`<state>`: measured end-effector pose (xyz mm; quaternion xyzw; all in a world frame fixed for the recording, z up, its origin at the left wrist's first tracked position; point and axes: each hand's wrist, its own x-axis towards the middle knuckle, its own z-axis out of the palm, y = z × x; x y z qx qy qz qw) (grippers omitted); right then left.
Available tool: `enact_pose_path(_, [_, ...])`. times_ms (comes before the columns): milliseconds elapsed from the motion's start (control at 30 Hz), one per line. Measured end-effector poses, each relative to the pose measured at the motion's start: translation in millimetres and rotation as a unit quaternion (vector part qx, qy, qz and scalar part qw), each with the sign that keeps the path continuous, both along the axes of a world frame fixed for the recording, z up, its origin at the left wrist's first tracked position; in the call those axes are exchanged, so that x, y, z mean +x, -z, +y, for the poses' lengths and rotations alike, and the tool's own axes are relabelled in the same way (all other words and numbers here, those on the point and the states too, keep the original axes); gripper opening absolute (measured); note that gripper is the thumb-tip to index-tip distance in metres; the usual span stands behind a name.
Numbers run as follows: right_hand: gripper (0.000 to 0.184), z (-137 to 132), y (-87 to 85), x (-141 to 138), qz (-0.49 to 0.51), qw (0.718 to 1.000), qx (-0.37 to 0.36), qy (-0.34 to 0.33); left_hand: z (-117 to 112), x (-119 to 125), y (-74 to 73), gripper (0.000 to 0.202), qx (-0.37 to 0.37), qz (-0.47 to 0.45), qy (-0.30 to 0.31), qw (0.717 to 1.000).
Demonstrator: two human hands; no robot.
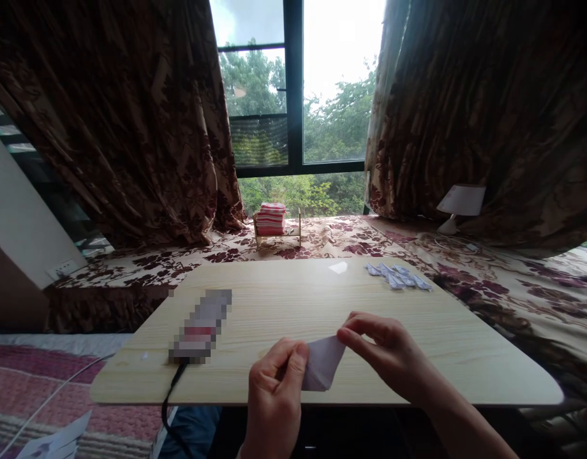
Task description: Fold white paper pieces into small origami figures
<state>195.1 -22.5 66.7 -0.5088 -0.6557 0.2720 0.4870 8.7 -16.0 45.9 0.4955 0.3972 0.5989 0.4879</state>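
Between my two hands is a small folded piece of white paper [322, 364], held up over the near edge of the table. My left hand [278, 389] pinches its left side, thumb on top. The upper right corner is gripped between the thumb and fingertips of my right hand [377, 344]. Several small folded paper pieces [399, 276] lie grouped at the table's far right. A flat white piece of paper [339, 268] rests near the far edge, to the left of that group.
The pale wooden table [274, 299] carries a blurred-out device [200, 328] with a black cable at left. Beyond it, striped folded cloths [270, 220] sit on a small rack. A lamp [460, 204] stands on the flowered window seat. Loose papers [57, 441] lie on the bed at lower left.
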Motion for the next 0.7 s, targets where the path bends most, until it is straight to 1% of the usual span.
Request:
enact_pose_path(33, [0.033, 1, 4.0, 11, 0.028, 0.998, 0.005, 0.051, 5, -3, 0.0, 0.025, -0.033, -0.043, -0.011, 0.998])
enact_pose_path(67, [0.033, 2, 8.8, 21, 0.072, 0.989, 0.015, 0.129, 9, -5, -0.9, 0.018, -0.084, -0.110, -0.025, 0.990])
enact_pose_path(100, [0.031, 3, 14.1, 28, 0.104, 0.973, 0.015, 0.203, 14, -7, -2.4, 0.011, -0.134, -0.179, -0.039, 0.974])
enact_pose_path(133, [0.030, 3, 19.4, 31, 0.121, 0.961, 0.018, 0.249, 18, -8, -4.5, 0.005, -0.178, -0.239, -0.043, 0.954])
enact_pose_path(167, [0.031, 3, 24.3, 28, 0.131, 0.955, 0.028, 0.263, 20, -7, -6.7, 0.003, -0.210, -0.279, -0.045, 0.936])
enact_pose_path(200, [0.032, 2, 28.3, 20, 0.129, 0.968, 0.010, 0.216, 21, -4, -8.8, 0.006, -0.237, -0.306, -0.034, 0.922])
enact_pose_path(233, [0.033, 0, 31.1, 8, 0.131, 0.976, 0.011, 0.175, 21, 0, -10.3, 0.009, -0.260, -0.325, -0.024, 0.909])
enact_pose_path(267, [0.033, -1, 32.4, -8, 0.140, 0.979, 0.021, 0.144, 20, 6, -11.2, 0.011, -0.268, -0.338, -0.013, 0.902])
enact_pose_path(333, [0.031, -3, 31.3, -41, 0.161, 0.981, 0.036, 0.100, 14, 17, -10.3, 0.009, -0.246, -0.357, 0.012, 0.901])
enact_pose_path(367, [0.031, -3, 29.4, -55, 0.179, 0.978, 0.040, 0.101, 11, 22, -8.9, 0.007, -0.228, -0.362, 0.026, 0.903])
enact_pose_path(400, [0.032, -2, 27.2, -66, 0.193, 0.979, 0.030, 0.061, 7, 25, -7.1, 0.006, -0.213, -0.364, 0.039, 0.906])
enact_pose_path(433, [0.032, -1, 25.0, -72, 0.217, 0.975, 0.022, 0.045, 4, 27, -5.1, 0.008, -0.202, -0.361, 0.052, 0.909])
enact_pose_path(500, [0.029, 2, 21.0, -75, 0.247, 0.969, 0.000, 0.022, -1, 25, -2.4, 0.014, -0.191, -0.335, 0.082, 0.919])
enact_pose_path(567, [0.030, 2, 17.7, -68, 0.256, 0.967, -0.018, 0.012, -2, 18, -2.4, 0.017, -0.171, -0.276, 0.114, 0.939])
enact_pose_path(633, [0.031, 1, 14.4, -58, 0.237, 0.971, -0.034, -0.006, 1, 9, -5.5, 0.019, -0.134, -0.195, 0.140, 0.961])
enact_pose_path(700, [0.032, 0, 11.1, -51, 0.199, 0.978, -0.049, -0.026, 5, 2, -10.0, 0.020, -0.106, -0.118, 0.150, 0.976])
